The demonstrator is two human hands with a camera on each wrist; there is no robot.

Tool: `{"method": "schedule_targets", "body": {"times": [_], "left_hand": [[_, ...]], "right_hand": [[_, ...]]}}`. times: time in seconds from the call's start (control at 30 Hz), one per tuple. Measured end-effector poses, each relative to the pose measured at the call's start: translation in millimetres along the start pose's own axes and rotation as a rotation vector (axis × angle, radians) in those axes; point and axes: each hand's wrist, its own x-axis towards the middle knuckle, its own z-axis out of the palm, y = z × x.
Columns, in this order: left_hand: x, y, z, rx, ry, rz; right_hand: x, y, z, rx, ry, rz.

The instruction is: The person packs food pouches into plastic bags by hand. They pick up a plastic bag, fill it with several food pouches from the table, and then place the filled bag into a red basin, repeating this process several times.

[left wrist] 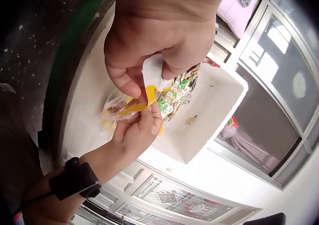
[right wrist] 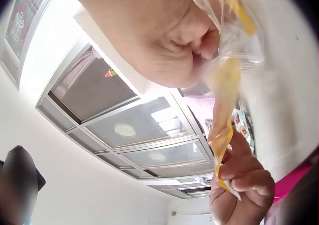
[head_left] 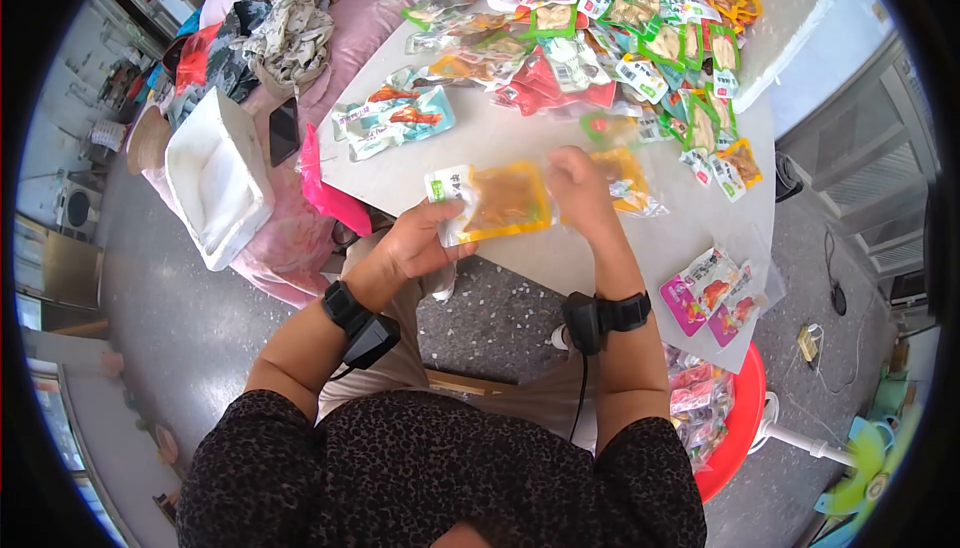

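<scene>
My left hand (head_left: 418, 240) grips the white end of a yellow-edged food packet (head_left: 508, 200), thumb on its face and fingers beneath. The packet has a clear window with brownish food inside and is held above the table's front edge. My right hand (head_left: 583, 188) is at the packet's other end with curled fingers; in the left wrist view its fingertips (left wrist: 148, 114) pinch the yellow edge. Just beyond, a clear plastic bag (head_left: 648, 206) with another yellow packet (head_left: 622, 170) in it lies on the table. The right hand's fingertips are partly hidden in the right wrist view.
Many food packets (head_left: 560, 58) are heaped at the table's back, by a white foam box (head_left: 800, 38). Blue-white packets (head_left: 395, 120) lie left, pink ones (head_left: 700, 293) right. A red basin (head_left: 748, 428) stands below. A white foam tub (head_left: 215, 183) and phone (head_left: 284, 132) rest at the left.
</scene>
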Motion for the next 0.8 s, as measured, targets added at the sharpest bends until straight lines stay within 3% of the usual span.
{"method": "schedule_targets", "body": {"times": [0.07,0.17,0.27,0.47,0.57,0.67,0.77,0.8], "left_hand": [[5,-4,3,-0.03,-0.009,-0.016],[21,-15,-8,-0.013,0.013,-0.065],[27,-19,0,-0.044,-0.013,-0.1],[50,-27,6,-0.058,-0.099,-0.169],[52,-32,24,-0.014,-0.016,-0.093],[53,-36,43,0.302,0.187,0.007],[60,-34,36,0.96,0.116,0.204],[59,-28,39,0.98,0.119,0.088]], "right_hand": [[-2,-4,1,-0.147,0.037,-0.138],[-3,-8,2,-0.217,-0.053,-0.115],[-4,-9,9,-0.219,-0.009,-0.227],[-6,-17,9,-0.269,-0.035,-0.217],[-7,-19,9,-0.319,-0.021,-0.225],[-9,-24,10,-0.386,-0.063,-0.206],[-13,-27,12,-0.419,-0.072,-0.249],[-13,-27,12,-0.415,-0.052,-0.274]]}}
